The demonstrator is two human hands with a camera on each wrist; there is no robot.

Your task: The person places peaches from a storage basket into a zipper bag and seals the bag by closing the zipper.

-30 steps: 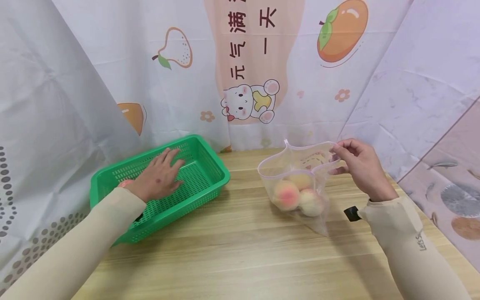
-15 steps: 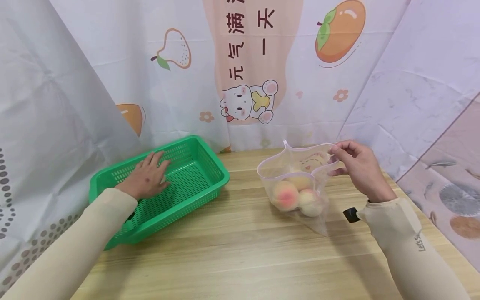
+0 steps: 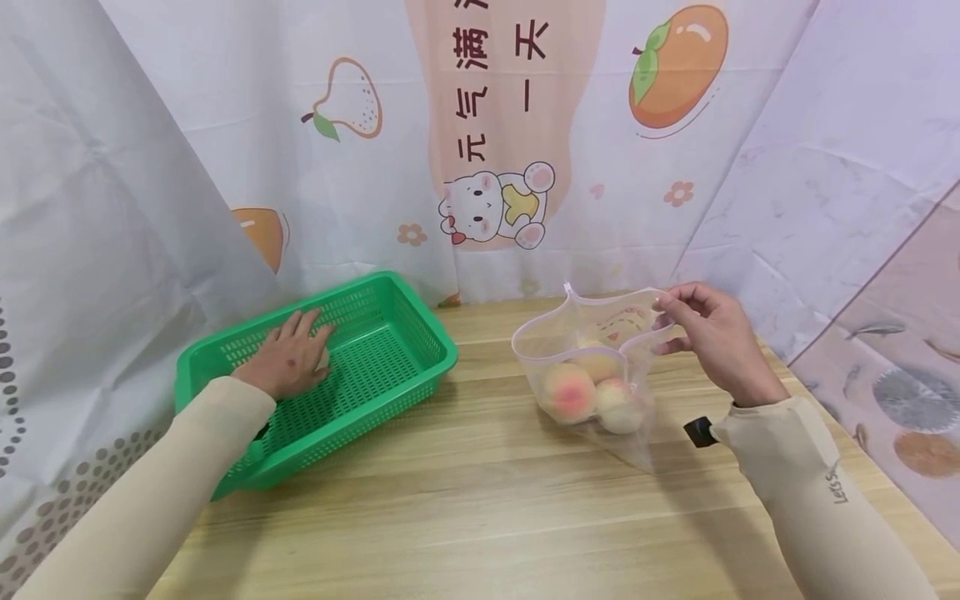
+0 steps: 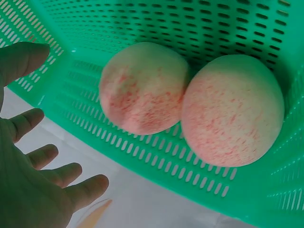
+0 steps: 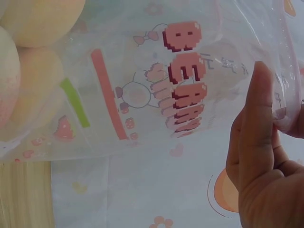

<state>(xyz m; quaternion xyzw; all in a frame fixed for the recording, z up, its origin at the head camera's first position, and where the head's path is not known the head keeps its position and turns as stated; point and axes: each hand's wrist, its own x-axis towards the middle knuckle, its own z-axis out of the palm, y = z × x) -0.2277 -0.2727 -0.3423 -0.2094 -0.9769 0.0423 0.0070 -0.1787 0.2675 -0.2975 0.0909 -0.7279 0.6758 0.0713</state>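
Observation:
My left hand point(image 3: 288, 354) reaches down into the green plastic basket point(image 3: 378, 367). In the left wrist view its fingers are spread apart and hold nothing. Two pale pink-speckled peaches, a nearer one point(image 4: 232, 111) and another point(image 4: 142, 90), lie side by side in the basket beside that hand; in the head view the hand mostly hides them. Between thumb and fingers my right hand point(image 3: 712, 337) pinches the rim of a clear zip bag point(image 3: 637, 433), whose mouth gapes. Peaches point(image 3: 570, 392) sit low in the bag. Red lettering point(image 5: 187, 78) is printed on its side.
Both the basket and the bag stand on a wood-grain table point(image 3: 465, 500). Behind it hangs a white printed curtain point(image 3: 360, 183), and another cloth point(image 3: 862, 275) hangs on the right. A small black piece point(image 3: 700, 432) sticks out at the right cuff.
My left hand has shifted left and slightly lower inside the basket, above the peaches. The right hand keeps its pinch on the bag, almost unmoved.

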